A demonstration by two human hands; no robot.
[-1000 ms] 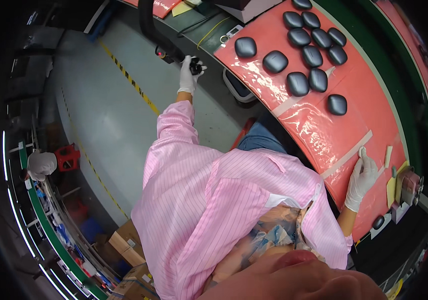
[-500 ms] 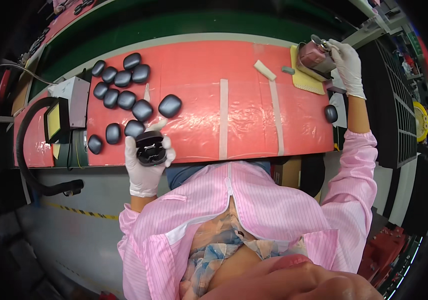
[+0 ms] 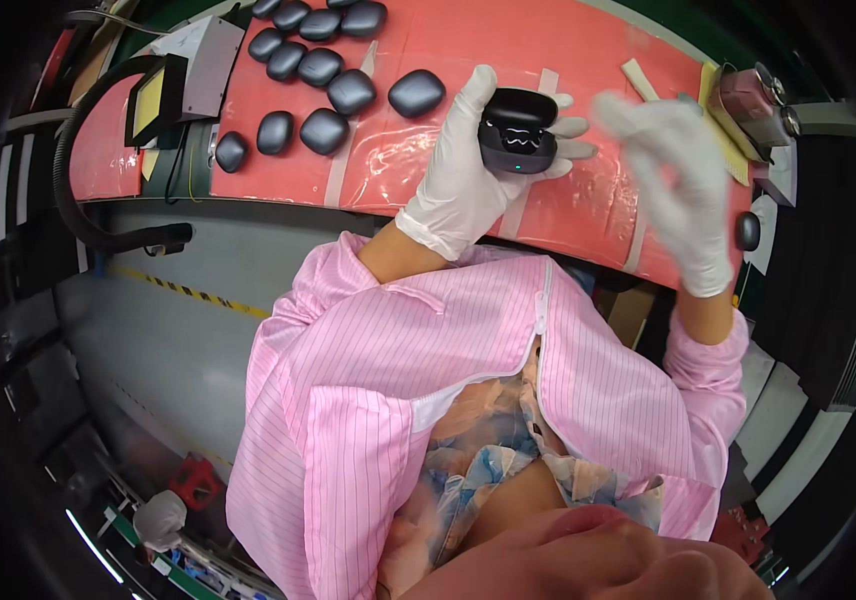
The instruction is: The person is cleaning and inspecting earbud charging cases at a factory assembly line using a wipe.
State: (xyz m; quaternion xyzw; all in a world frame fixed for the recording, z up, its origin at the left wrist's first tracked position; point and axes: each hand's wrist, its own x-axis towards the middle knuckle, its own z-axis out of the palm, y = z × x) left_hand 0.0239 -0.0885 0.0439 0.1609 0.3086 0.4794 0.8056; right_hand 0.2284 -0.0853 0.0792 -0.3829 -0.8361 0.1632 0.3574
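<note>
An opened earbud charging case [image 3: 519, 140], dark with its lid raised, rests in my left hand [image 3: 470, 170], which wears a white glove. Shiny metallic parts show inside it, and a small green light glows on its front. My right hand [image 3: 676, 185], also gloved, hovers over the table to the right of the case. Motion smears its fingers, so whether they hold anything is unclear. To its right stand a bottle of pinkish liquid [image 3: 743, 92] and a metal-topped container [image 3: 776, 128] beside a yellow cloth [image 3: 731, 135].
Several closed dark grey cases [image 3: 351, 91] lie on the left of the red table mat [image 3: 378, 165]. Another case [image 3: 747, 231] sits at the right edge. A lamp-like box [image 3: 148, 100] and a black flexible hose [image 3: 66, 165] are at far left.
My left hand has carried the opened case rightward, toward the middle of the table. My right hand has left the bottles and come in toward the case. The view has shifted too.
</note>
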